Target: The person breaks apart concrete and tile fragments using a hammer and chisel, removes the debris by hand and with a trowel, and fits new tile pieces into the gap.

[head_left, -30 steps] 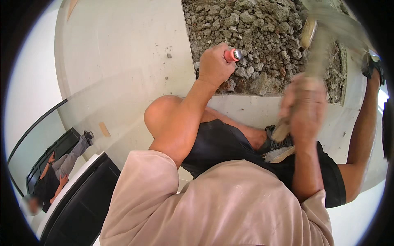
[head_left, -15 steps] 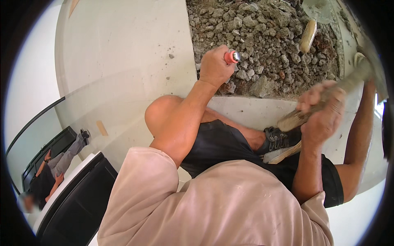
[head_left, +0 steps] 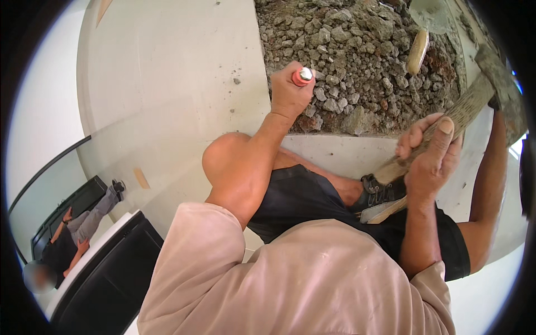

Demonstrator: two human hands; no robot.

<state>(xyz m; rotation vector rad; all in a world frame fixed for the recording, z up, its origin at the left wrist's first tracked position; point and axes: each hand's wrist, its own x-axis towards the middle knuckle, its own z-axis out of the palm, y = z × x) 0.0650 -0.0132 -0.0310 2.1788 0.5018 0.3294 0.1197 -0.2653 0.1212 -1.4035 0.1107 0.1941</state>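
Note:
My left hand (head_left: 289,94) is closed in a fist round a chisel (head_left: 303,76), with its red grip and shiny metal end pointing up. The hand hides the rest of the tool. It is held over the near left edge of a pit of broken grey rubble (head_left: 352,53). On the right, my right hand (head_left: 432,159) holds a hammer (head_left: 472,105) by its worn wooden handle, thumb laid along it. The heavy, dusty hammer head (head_left: 505,92) is raised at the far right, apart from the chisel.
A pale, oblong wooden piece (head_left: 417,52) lies on the rubble, near a clear plastic item (head_left: 432,14). Pale flooring (head_left: 178,72) borders the pit. My dark shoe (head_left: 382,195) is close to the near edge. Another person (head_left: 67,240) sits at the far left by a dark cabinet.
The hammer, blurred before, now shows sharply, its head slightly lower and further right. My right fingers have loosened a little. My left hand and the chisel have shifted slightly left, the chisel more upright.

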